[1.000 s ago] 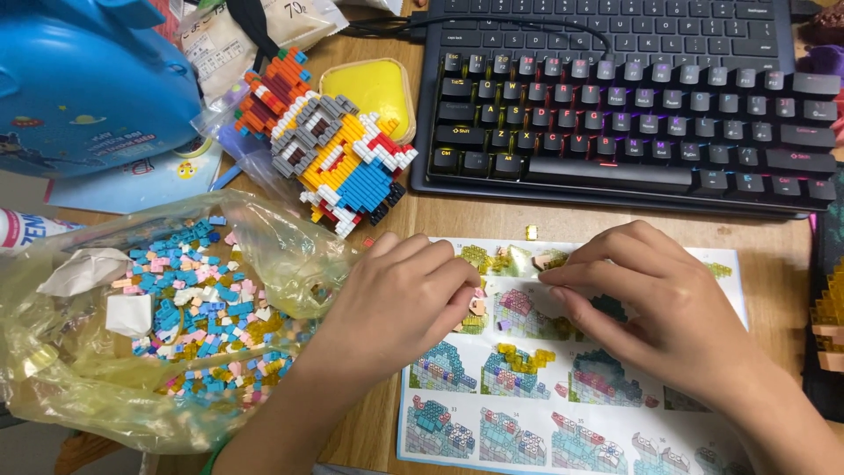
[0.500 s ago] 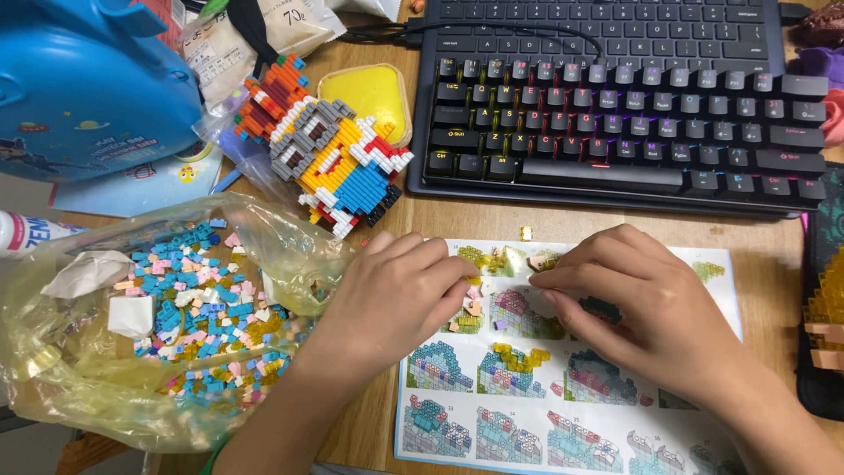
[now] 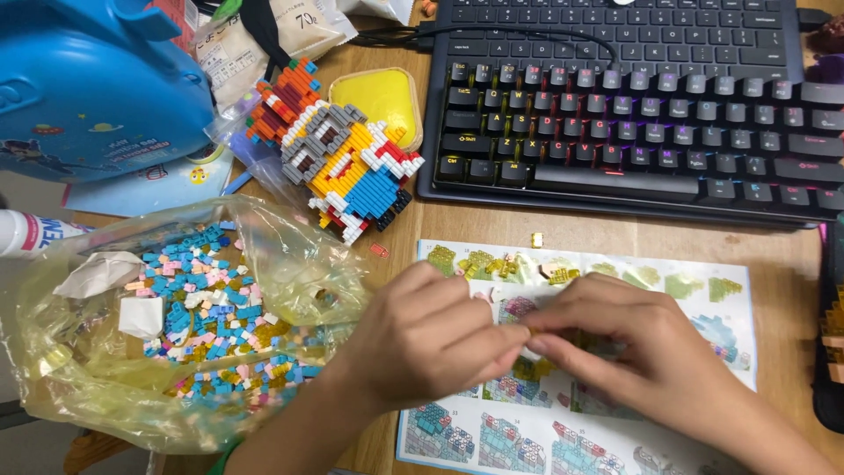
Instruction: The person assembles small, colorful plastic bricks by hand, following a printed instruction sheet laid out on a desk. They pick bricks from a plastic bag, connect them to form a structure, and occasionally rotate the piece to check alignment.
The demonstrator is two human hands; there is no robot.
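My left hand [image 3: 422, 339] and my right hand [image 3: 620, 339] meet fingertip to fingertip over a printed instruction sheet [image 3: 703, 295] showing pictures of brick models. The fingers pinch something small and yellowish between them; it is too hidden to tell what it is. A few small yellow brick clusters [image 3: 479, 262] lie on the sheet's top edge. To the left, a crumpled clear plastic bag [image 3: 290, 264] holds several tiny blue, pink and yellow bricks [image 3: 207, 303]. A finished brick figure [image 3: 338, 163] in yellow, blue and grey lies behind the hands.
A black keyboard [image 3: 633, 132] with lit keys spans the back right. A yellow dish [image 3: 378, 95] sits beside it. A blue plastic case [image 3: 88, 79] fills the back left. A loose yellow brick [image 3: 536, 239] and a red brick [image 3: 379, 251] lie on the wooden table [image 3: 774, 251].
Both hands have drawn closer together and slid slightly down the sheet, so their fingertips now touch at its middle. The view has also shifted a little.
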